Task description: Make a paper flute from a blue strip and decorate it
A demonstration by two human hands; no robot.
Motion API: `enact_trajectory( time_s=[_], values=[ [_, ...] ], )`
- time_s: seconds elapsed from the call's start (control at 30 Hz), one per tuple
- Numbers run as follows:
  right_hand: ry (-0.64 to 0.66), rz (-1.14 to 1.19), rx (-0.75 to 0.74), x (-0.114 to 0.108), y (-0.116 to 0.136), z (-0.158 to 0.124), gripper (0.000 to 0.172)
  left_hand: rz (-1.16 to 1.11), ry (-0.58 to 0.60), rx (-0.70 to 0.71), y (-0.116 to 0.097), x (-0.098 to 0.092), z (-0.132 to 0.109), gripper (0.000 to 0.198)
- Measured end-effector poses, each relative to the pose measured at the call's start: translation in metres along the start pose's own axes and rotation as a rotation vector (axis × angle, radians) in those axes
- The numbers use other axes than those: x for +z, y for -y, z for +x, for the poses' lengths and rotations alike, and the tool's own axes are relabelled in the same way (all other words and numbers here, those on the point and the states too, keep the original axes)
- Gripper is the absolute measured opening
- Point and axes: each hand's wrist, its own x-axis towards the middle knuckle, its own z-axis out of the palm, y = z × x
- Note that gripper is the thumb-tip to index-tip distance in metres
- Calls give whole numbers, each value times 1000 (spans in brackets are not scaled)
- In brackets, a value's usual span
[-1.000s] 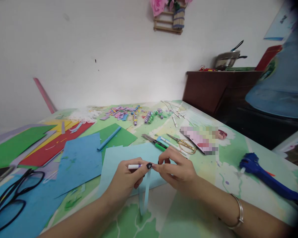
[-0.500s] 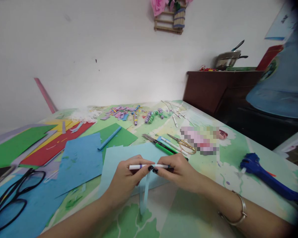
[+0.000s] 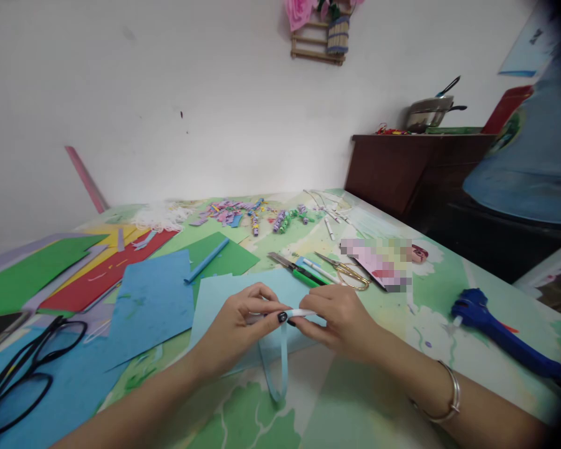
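My right hand is closed around a thin white stick held level above the table. The thumb and fingers of my left hand pinch a narrow light blue paper strip against the stick's left part. Below the hands the strip hangs in a long loop. Both thumbs are close together, and the left fingers hide one end of the stick. Underneath lies a light blue paper sheet. Just beyond my right hand are a green utility knife and gold-handled scissors.
Coloured sheets, among them a blue one, and black glasses lie left. A blue glue gun rests at the right. Behind are paper scraps, a white string tangle and rolled paper beads.
The stick has turned and slid into my right hand, and its left end is now hidden by my left fingers. The strip's loop hangs wider and has shifted slightly right.
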Motion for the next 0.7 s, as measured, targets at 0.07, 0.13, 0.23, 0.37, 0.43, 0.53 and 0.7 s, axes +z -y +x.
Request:
enact_trajectory(
  time_s=[0.07, 0.13, 0.23, 0.37, 0.43, 0.53, 0.7],
  values=[
    [-10, -52, -20, 1, -1, 0, 27, 40, 39, 19, -2, -3, 2, 20],
    [-13, -80, -40, 2, -2, -1, 26, 81, 67, 6, -4, -5, 2, 21],
    [-26, -44, -33, 2, -3, -1, 24, 151, 56, 3, -5, -6, 2, 22],
    [75, 168, 142, -2, -2, 1, 22, 227, 1, 64, -1, -4, 2, 21],
    [143, 237, 209, -4, -2, 3, 25, 252, -15, 81, 0, -3, 3, 21],
    [174, 281, 238, -4, -2, 5, 28, 279, -6, 76, -1, -3, 3, 19],
    [106, 282, 183, -2, -1, 2, 22, 232, 75, -7, -7, -5, 2, 18]
  ],
)
